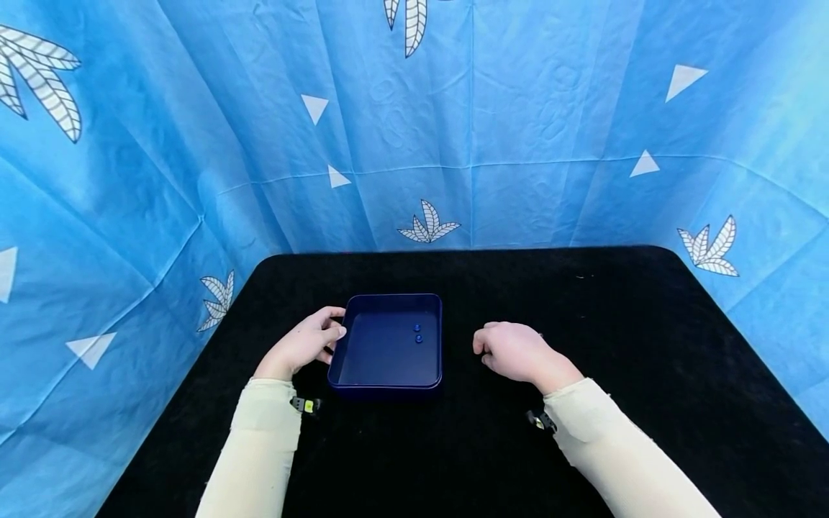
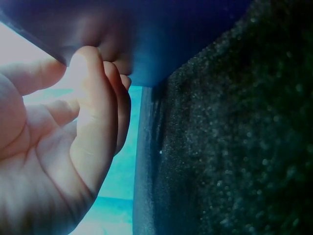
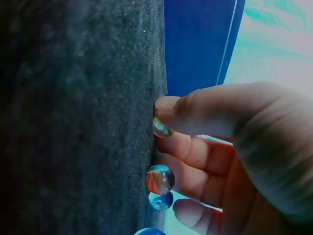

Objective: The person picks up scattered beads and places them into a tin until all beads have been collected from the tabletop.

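A shallow dark blue box (image 1: 388, 352) sits on the black table, with two small blue balls, one of them a ball (image 1: 418, 339) near its right wall. My left hand (image 1: 307, 342) holds the box's left side, thumb at the rim and bent fingers against the outer wall (image 2: 161, 34). To the right of the box, my right hand (image 1: 514, 351) is low over the table. Between its thumb and index finger it pinches a clear, yellowish glass marble (image 3: 162, 128). Beside those fingers lie an orange-and-clear marble (image 3: 160, 180), a blue marble (image 3: 161, 200) and another blue marble (image 3: 150, 231), partly cut off.
Black cloth (image 1: 615, 324) covers the table, which has rounded far corners. Blue curtains (image 1: 518, 108) with white leaves and triangles hang behind the table and at its sides. Tiny pale specks lie on the cloth at the far right.
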Demonstrator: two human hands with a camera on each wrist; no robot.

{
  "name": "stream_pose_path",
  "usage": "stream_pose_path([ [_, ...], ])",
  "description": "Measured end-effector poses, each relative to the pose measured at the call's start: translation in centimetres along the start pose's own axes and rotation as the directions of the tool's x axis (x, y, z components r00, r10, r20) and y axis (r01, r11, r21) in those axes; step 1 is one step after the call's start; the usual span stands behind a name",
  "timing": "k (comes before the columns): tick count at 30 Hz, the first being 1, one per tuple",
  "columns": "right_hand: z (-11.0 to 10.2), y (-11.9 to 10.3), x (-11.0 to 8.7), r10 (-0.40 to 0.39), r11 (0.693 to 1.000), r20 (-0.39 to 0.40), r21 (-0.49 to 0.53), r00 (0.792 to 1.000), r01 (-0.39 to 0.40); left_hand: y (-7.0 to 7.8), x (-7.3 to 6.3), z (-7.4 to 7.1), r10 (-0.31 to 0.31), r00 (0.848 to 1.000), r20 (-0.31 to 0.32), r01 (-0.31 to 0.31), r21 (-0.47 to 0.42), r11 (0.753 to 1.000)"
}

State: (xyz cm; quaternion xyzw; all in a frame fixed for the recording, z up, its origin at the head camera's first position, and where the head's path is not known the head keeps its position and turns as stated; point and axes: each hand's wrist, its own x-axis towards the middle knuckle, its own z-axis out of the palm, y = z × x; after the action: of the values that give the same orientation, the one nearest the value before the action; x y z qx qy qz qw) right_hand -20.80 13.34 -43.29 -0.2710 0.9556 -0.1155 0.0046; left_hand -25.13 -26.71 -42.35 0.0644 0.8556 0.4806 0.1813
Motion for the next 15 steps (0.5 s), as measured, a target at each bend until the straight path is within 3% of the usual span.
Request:
stream_pose_path([
  [15, -0.14, -0.22, -0.06, 0.05, 0.998, 0.044, 0.03, 0.998, -0.052, -0.06, 0.06, 0.03, -0.008, 1.0, -0.002, 0.008, 0.0, 1.0],
])
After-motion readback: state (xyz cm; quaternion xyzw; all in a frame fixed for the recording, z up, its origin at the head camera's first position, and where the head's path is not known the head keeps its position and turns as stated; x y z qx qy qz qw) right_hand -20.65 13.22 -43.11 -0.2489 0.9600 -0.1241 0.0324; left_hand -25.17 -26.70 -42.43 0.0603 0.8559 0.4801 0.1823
